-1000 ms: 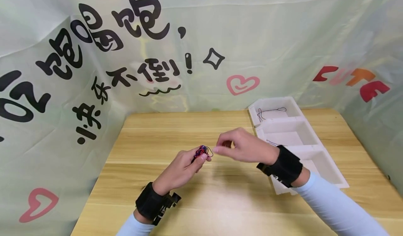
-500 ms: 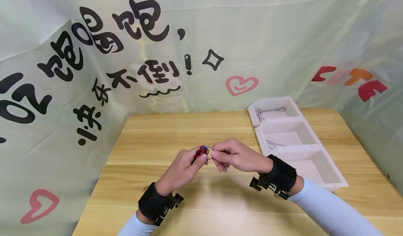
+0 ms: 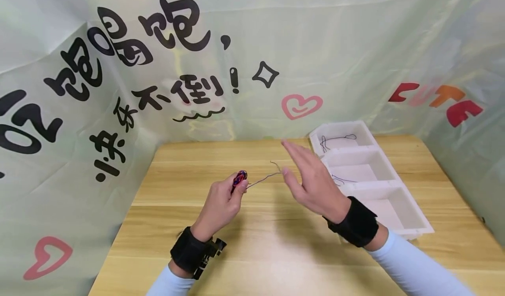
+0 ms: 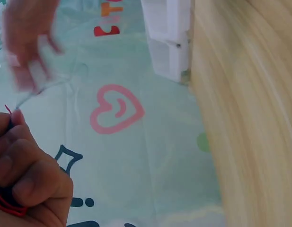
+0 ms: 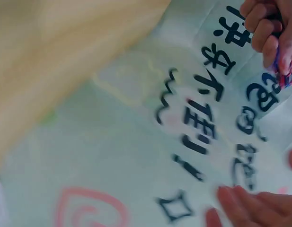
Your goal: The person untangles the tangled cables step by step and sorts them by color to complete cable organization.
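Note:
My left hand (image 3: pixel 218 205) grips a compact bundle of thin red, blue and black wires (image 3: pixel 239 178) over the middle of the table. From the bundle one thin strand (image 3: pixel 261 180) stretches right, its far end bent near my right thumb. My right hand (image 3: pixel 315 185) is beside that end, fingers straight and thumb apart. In the left wrist view the curled left fingers (image 4: pixel 27 165) cover most of the bundle, and the right hand (image 4: pixel 30 42) is blurred. The right wrist view shows the red and blue wires (image 5: pixel 284 78) sticking out of the left hand.
A white tray (image 3: pixel 388 180) with three compartments stands on the right of the wooden table (image 3: pixel 189 164). Looped dark wire (image 3: pixel 337 138) lies in its far compartment, and thin strands (image 3: pixel 343 180) lie in the middle one. A printed cloth (image 3: pixel 339 59) hangs behind.
My right hand came to the bundle, pinched a strand and drew it out rightward; its fingers have since straightened. My left hand moved slightly left and up with the bundle.

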The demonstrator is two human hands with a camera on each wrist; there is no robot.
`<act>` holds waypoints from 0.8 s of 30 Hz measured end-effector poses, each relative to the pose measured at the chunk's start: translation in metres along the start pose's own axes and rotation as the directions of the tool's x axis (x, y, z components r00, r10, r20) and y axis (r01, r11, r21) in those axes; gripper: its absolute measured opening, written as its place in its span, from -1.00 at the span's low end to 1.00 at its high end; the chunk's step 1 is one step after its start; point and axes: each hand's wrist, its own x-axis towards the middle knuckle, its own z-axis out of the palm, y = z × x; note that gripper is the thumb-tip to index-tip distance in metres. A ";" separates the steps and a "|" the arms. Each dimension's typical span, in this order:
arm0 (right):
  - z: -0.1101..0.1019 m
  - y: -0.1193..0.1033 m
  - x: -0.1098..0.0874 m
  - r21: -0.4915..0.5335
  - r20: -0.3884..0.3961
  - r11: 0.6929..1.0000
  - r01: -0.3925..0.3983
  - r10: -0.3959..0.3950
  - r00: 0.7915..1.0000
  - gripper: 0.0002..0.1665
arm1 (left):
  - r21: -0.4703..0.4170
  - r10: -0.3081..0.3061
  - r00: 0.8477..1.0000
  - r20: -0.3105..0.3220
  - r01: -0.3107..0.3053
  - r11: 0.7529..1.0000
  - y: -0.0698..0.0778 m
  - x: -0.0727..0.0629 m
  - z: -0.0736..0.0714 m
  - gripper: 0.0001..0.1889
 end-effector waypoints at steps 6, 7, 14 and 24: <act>0.028 -0.017 -0.003 0.019 0.106 0.984 0.178 -0.179 0.978 -0.46 | -0.063 0.054 0.999 -0.003 -0.054 0.997 0.009 0.004 0.005 -0.80; 0.033 -0.018 -0.005 0.074 0.118 0.983 0.168 -0.176 0.977 -0.56 | -0.079 0.060 0.998 -0.002 -0.060 0.995 0.011 0.004 0.005 -0.81; 0.032 -0.011 -0.015 0.303 0.026 0.952 -0.036 0.030 0.999 -0.85 | -0.175 -0.056 0.987 -0.152 0.029 0.984 0.009 0.003 -0.006 -0.85; 0.015 -0.012 -0.005 0.656 -0.043 0.724 -0.214 0.319 0.947 -0.78 | -0.139 0.026 0.988 0.151 -0.005 0.990 0.011 -0.006 0.013 -0.83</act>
